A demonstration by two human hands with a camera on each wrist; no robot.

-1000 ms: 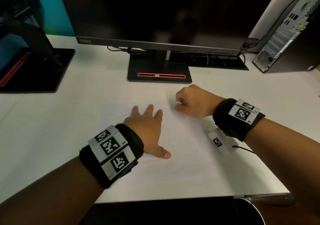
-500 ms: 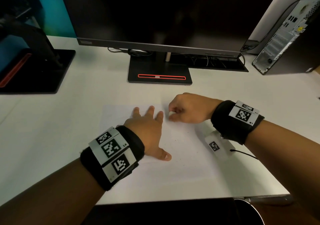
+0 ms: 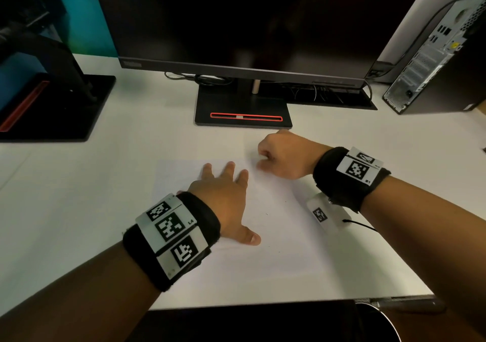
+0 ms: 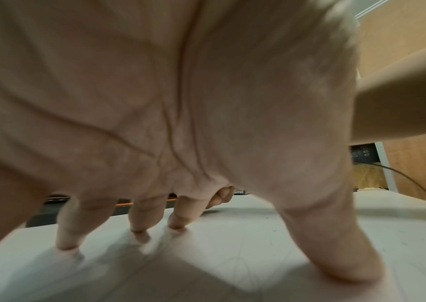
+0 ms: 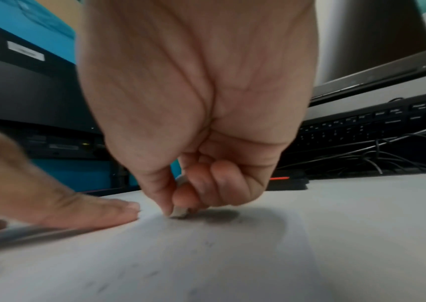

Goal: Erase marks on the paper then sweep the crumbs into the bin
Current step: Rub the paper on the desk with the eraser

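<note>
A white sheet of paper [image 3: 276, 236] lies on the white desk [image 3: 79, 210] in front of me. My left hand [image 3: 223, 197] rests flat on the sheet, fingers spread, thumb out to the right; its fingertips [image 4: 137, 228] press the paper [image 4: 232, 255]. My right hand [image 3: 282, 155] is curled at the sheet's far right corner. Its thumb and fingers [image 5: 201, 196] pinch a small pale eraser [image 5: 179, 212] with its tip on the paper [image 5: 206, 255]. Faint dark crumbs and smudges [image 5: 152, 273] dot the sheet. A bin rim [image 3: 381, 320] shows below the desk's front edge, lower right.
A black monitor [image 3: 236, 26] on a stand with a red slot [image 3: 244, 116] is just behind the paper. A second stand [image 3: 52, 105] sits far left, a computer tower [image 3: 434, 52] far right, a keyboard with cables [image 5: 374, 130] behind the right hand.
The right hand with the eraser slid left and toward me, then back away and right, in a rubbing stroke. The left hand stayed flat on the paper.
</note>
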